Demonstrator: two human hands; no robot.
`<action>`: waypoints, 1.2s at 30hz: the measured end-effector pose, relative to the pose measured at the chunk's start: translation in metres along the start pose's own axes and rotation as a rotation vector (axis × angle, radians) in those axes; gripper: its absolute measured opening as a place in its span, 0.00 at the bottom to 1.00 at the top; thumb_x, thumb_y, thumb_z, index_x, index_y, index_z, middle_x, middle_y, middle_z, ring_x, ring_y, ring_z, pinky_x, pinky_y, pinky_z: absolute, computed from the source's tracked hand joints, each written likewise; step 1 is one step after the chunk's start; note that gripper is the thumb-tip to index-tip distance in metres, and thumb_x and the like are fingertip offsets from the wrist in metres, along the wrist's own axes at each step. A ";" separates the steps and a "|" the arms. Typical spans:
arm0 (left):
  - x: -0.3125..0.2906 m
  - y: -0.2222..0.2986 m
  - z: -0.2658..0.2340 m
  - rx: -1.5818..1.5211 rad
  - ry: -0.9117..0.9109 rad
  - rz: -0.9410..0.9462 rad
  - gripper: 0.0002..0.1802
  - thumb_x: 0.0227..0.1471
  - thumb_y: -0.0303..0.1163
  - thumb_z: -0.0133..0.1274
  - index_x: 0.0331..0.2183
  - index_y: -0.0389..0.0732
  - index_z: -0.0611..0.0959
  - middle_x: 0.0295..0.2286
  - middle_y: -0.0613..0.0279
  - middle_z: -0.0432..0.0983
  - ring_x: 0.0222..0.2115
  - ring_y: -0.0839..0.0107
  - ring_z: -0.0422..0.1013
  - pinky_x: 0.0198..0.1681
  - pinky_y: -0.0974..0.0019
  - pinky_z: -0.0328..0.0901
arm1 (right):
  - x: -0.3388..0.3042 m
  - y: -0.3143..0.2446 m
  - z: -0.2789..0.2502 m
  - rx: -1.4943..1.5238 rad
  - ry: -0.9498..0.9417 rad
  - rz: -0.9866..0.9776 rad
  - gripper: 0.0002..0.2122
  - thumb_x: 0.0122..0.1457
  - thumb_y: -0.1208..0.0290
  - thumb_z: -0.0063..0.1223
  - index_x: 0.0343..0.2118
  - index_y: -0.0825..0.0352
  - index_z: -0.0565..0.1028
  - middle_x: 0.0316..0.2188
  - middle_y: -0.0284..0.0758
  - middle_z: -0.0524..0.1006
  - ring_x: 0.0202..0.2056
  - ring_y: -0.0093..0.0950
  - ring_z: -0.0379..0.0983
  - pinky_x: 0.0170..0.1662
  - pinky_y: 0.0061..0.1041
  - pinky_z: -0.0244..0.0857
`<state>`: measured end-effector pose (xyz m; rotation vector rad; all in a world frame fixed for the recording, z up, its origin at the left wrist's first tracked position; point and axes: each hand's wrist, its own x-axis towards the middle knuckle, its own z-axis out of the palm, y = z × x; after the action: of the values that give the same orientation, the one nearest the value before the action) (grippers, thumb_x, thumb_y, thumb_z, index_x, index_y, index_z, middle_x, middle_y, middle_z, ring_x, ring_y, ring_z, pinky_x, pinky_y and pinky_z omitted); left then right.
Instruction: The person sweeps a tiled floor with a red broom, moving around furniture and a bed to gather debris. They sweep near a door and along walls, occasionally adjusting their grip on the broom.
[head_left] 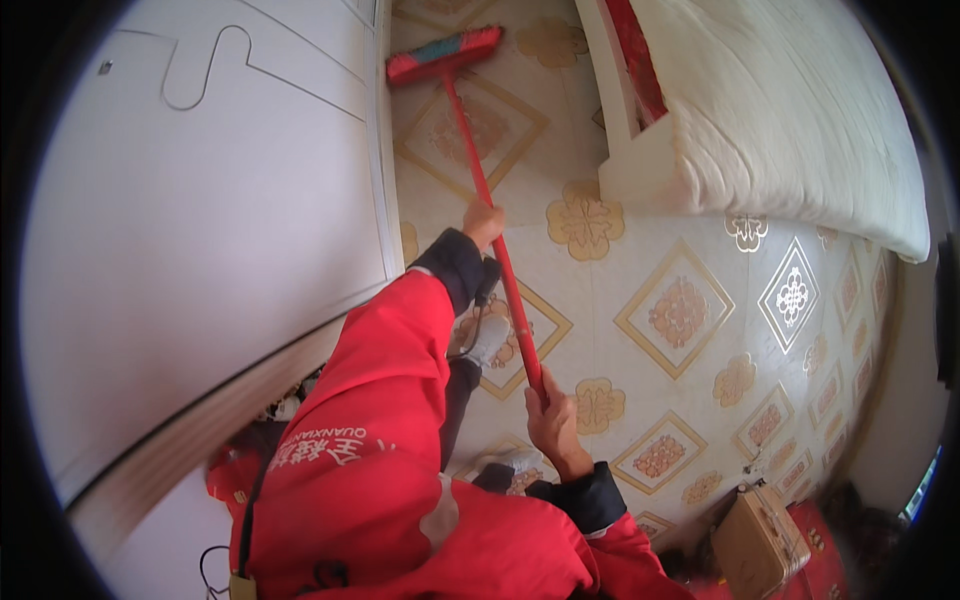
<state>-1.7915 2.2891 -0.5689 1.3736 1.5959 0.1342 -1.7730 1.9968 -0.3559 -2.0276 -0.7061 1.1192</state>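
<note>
Broom (512, 290) out front over patterned floor (655, 225), head (445, 62) just beside white cupboard (220, 200). L hand (484, 222) wrapped round pole (468, 130) partway along, R hand (556, 420) gripping nr. the body end. Prob. light & stiff, a bit head-heavy; smooth pole may twist/slip, so best held w/ grips well apart.

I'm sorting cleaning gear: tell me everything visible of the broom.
The broom has a long red handle, perhaps plastic, and a wide head with red and teal bristles. It slants away, head apparently on the patterned floor beside a white panel. The left hand grips mid-handle, the right hand its near part.
</note>
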 end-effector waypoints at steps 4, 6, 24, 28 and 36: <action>-0.101 -0.063 0.024 -0.092 -0.112 -0.109 0.11 0.41 0.30 0.48 0.15 0.33 0.74 0.11 0.56 0.68 0.12 0.65 0.67 0.13 0.61 0.59 | -0.118 0.047 -0.029 0.033 -0.070 0.129 0.18 0.52 0.73 0.47 0.47 0.66 0.66 0.23 0.51 0.72 0.27 0.45 0.73 0.28 0.34 0.65; -0.154 -0.091 0.040 0.013 -0.100 -0.110 0.10 0.41 0.29 0.48 0.16 0.33 0.74 0.11 0.56 0.68 0.12 0.64 0.67 0.14 0.60 0.59 | -0.199 0.074 -0.052 0.023 -0.078 0.184 0.17 0.52 0.73 0.47 0.47 0.66 0.67 0.23 0.50 0.72 0.26 0.44 0.73 0.28 0.33 0.65; -0.578 -0.220 0.131 -0.039 -0.655 -0.263 0.12 0.48 0.31 0.43 0.18 0.36 0.71 0.14 0.60 0.67 0.14 0.69 0.65 0.15 0.64 0.60 | -0.660 0.189 -0.104 0.074 0.146 0.616 0.17 0.51 0.64 0.50 0.45 0.61 0.70 0.22 0.44 0.73 0.26 0.41 0.73 0.28 0.32 0.65; -0.446 -0.229 0.116 0.086 -0.327 -0.248 0.15 0.47 0.34 0.43 0.15 0.37 0.70 0.10 0.60 0.65 0.08 0.69 0.62 0.09 0.65 0.54 | -0.541 0.237 -0.077 -0.027 0.168 0.388 0.15 0.51 0.62 0.50 0.43 0.55 0.71 0.19 0.45 0.73 0.23 0.43 0.71 0.24 0.37 0.63; -0.640 -0.312 0.225 0.217 -0.777 -0.302 0.09 0.46 0.32 0.45 0.22 0.35 0.70 0.16 0.59 0.66 0.13 0.70 0.63 0.13 0.64 0.57 | -0.708 0.258 -0.112 0.180 0.342 0.699 0.14 0.49 0.68 0.53 0.41 0.62 0.73 0.24 0.43 0.74 0.28 0.38 0.73 0.31 0.28 0.65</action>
<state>-1.9293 1.5584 -0.5051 1.1181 1.1406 -0.6935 -1.9819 1.2872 -0.1728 -2.2825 0.2984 1.0980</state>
